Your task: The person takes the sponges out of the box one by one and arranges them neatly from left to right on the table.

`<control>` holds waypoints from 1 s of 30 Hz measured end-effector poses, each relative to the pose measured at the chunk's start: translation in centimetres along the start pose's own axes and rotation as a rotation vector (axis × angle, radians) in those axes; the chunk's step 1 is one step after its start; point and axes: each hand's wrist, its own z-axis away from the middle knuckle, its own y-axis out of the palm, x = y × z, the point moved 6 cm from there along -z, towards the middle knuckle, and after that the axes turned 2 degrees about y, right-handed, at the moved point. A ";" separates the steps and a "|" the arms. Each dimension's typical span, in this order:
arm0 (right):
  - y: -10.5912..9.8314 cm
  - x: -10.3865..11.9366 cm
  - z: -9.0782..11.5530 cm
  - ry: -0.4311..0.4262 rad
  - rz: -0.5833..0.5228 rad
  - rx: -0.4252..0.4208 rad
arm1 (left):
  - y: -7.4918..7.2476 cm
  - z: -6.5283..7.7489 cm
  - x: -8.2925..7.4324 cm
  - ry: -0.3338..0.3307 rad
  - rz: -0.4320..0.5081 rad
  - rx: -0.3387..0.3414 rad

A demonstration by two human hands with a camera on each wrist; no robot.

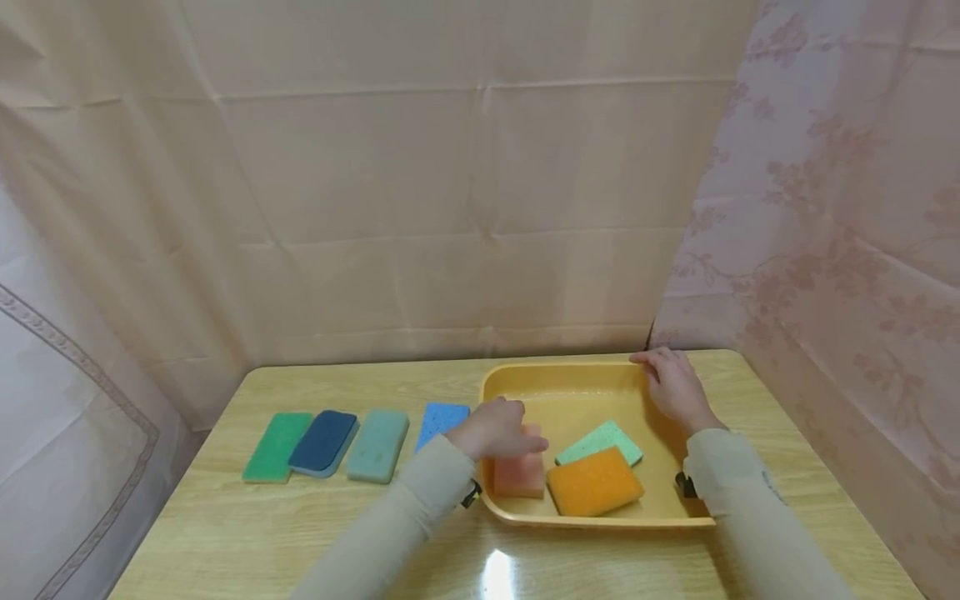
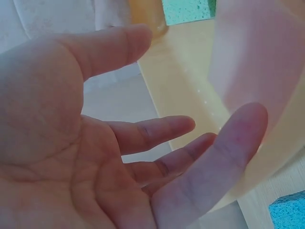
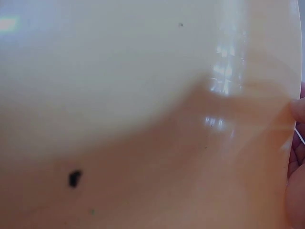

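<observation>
My left hand (image 1: 491, 429) hovers over the pink sponge (image 1: 519, 477), which lies at the left end of a yellow tray (image 1: 663, 492). In the left wrist view that hand (image 2: 62, 133) has its thumb and fingers spread apart, with nothing held between them. The pink sponge (image 2: 257, 52) shows past the fingertips. At the tray's far right corner, my right hand (image 1: 678, 387) grips the rim. Its thumb and curled fingers show at the right edge of the right wrist view. Inside the tray, an orange sponge (image 1: 596, 483) overlaps a speckled mint sponge (image 1: 600, 442).
Left of the tray, a blue sponge (image 1: 438, 421), a pale grey-green sponge (image 1: 377, 446), a navy sponge (image 1: 324, 442) and a green sponge (image 1: 276, 448) lie in a row on the wooden table (image 1: 225, 533). Curtains hang behind and at both sides.
</observation>
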 end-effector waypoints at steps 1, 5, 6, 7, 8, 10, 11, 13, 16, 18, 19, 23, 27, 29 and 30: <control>0.0 0.0 0.0 -0.004 -0.003 -0.001 | 0.0 0.0 0.0 -0.008 -0.003 -0.002; 0.1 -0.1 0.1 -0.016 0.001 -0.006 | 0.1 -0.4 0.0 -0.021 -0.019 0.001; 0.1 -0.1 0.1 -0.017 0.003 -0.007 | 0.1 -0.4 0.0 -0.030 -0.019 0.003; 0.1 -0.1 0.1 -0.018 0.005 -0.008 | 0.2 -0.5 0.0 -0.040 -0.020 0.005; 0.1 -0.2 0.1 -0.017 0.006 -0.007 | 0.2 -0.6 -0.1 -0.048 -0.025 0.006; 0.1 -0.2 0.1 -0.011 0.005 0.000 | 0.3 -0.7 0.0 -0.072 -0.039 0.007; 0.1 -0.1 0.1 -0.009 0.005 0.001 | 0.3 -0.8 0.0 -0.081 -0.053 0.006; 0.1 0.0 0.1 -0.010 0.003 -0.002 | 0.4 -1.0 0.0 -0.084 -0.083 0.002; 0.0 0.1 0.0 -0.011 0.001 -0.006 | 0.6 -1.3 -0.1 -0.080 -0.127 -0.006; -0.1 0.1 0.0 -0.012 -0.002 -0.009 | 0.6 -1.5 -0.2 -0.080 -0.146 -0.010; -0.1 0.2 0.0 -0.012 -0.003 -0.007 | 0.7 -1.5 -0.2 -0.078 -0.157 -0.010; -0.1 0.2 0.1 -0.012 -0.006 -0.007 | 0.9 -1.6 -0.4 -0.081 -0.175 -0.002; -0.1 0.1 0.1 -0.012 -0.004 -0.010 | 1.0 -1.8 -0.5 -0.084 -0.177 0.000; -0.1 0.1 0.1 -0.011 -0.003 -0.013 | 1.1 -1.9 -0.5 -0.086 -0.176 -0.001; -0.1 0.0 0.1 -0.011 -0.002 -0.012 | 1.1 -1.9 -0.5 -0.088 -0.173 -0.001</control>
